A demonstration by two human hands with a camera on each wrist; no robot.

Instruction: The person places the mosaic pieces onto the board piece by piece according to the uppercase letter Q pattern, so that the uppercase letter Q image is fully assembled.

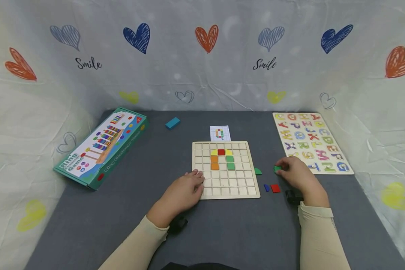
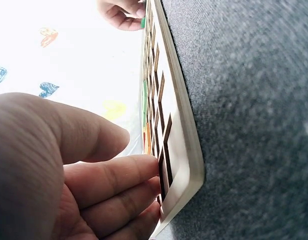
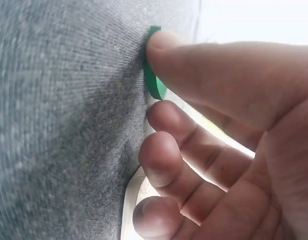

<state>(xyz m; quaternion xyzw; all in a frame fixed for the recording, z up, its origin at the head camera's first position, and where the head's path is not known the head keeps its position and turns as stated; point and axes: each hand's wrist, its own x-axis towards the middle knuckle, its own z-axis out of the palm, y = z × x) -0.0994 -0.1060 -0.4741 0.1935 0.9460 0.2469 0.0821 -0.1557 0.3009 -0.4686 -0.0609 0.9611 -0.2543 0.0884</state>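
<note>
Head view: left hand (image 1: 182, 190) lies relaxed against the board (image 1: 225, 192); right hand (image 1: 298, 175), curled, pinches a green piece (image 1: 276, 169).

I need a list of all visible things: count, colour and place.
grid: 1, pale wood, centre
tiles: 7 (2 yellow, 1 red, 2 orange, 2 green), on grid
card: 1, white, behind grid
half-round: 1, green, at grid's right edge
blue piece: 1, blue, right of grid
red piece: 1, red, beside blue piece
green piece: 1, green, in right hand
box: 1, mostly green, left
block: 1, blue, rear, right of box
letter board: 1, pale, right
table: 1, dark grey, underneath
sheet: count unclear, printed white, behind and beside
dark shape: 1, black, bottom edge
left hand: 1, bare, at grid's left edge
right hand: 1, bare, fingers pinching green piece
sleeves: 2, cream, lower left and right
wrist devices: 2, black, beside sleeves
</note>
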